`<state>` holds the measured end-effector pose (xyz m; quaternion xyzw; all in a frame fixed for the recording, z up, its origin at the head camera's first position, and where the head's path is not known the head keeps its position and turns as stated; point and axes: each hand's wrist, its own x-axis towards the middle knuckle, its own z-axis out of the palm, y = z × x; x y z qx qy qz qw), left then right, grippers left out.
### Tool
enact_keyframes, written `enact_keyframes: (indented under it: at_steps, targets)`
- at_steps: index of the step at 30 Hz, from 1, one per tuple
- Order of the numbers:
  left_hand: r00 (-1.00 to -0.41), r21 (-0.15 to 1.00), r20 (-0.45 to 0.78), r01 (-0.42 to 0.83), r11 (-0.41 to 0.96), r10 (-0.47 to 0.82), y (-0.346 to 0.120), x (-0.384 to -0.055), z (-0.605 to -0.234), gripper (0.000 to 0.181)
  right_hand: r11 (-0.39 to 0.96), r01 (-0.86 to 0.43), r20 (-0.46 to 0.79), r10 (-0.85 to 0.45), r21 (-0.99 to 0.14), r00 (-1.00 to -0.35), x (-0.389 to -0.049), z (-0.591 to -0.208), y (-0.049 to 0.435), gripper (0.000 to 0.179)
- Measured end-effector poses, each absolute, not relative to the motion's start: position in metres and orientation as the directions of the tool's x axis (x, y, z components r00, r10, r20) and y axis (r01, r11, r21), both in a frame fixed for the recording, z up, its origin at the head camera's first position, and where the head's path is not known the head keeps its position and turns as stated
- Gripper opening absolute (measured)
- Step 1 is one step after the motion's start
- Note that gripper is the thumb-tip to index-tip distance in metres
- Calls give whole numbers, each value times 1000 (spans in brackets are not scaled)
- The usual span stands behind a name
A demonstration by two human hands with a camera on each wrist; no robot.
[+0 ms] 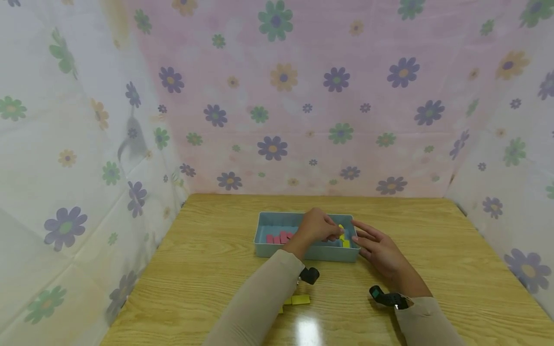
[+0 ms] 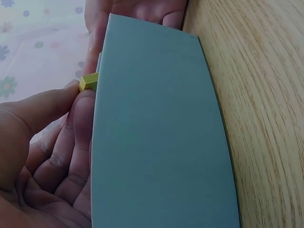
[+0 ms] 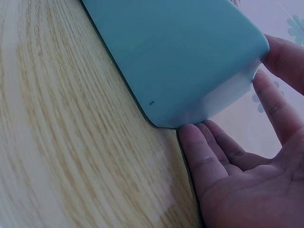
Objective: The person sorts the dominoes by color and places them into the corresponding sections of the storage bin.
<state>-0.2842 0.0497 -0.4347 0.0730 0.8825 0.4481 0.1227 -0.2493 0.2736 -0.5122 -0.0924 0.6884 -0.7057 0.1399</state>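
A light blue box (image 1: 285,251) stands on the wooden table, long side toward me. My left hand (image 1: 317,226) reaches over its near wall and pinches a yellow block (image 2: 89,82) between thumb and forefinger, near the right end of the box. Another yellow block (image 1: 346,244) lies inside at that end. Toward the left part of the box lie several pink blocks (image 1: 283,237), partly hidden by my left wrist. My right hand (image 1: 383,252) rests its fingertips against the box's right end, fingers spread and nearly straight, as the right wrist view also shows.
Several yellow blocks (image 1: 300,300) lie on the table in front of the box, partly covered by my left sleeve (image 1: 264,293). Flower-patterned cloth (image 1: 303,120) hangs behind the table (image 1: 199,283) and along both sides.
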Motion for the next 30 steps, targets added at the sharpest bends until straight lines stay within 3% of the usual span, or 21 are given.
enact_keyframes:
  at_steps: [30]
  targets:
    - [-956,805,-166,10,593,240,52,-284,-433,22,-9,59,-53,-328,-998,-943,-249,-513,273,66]
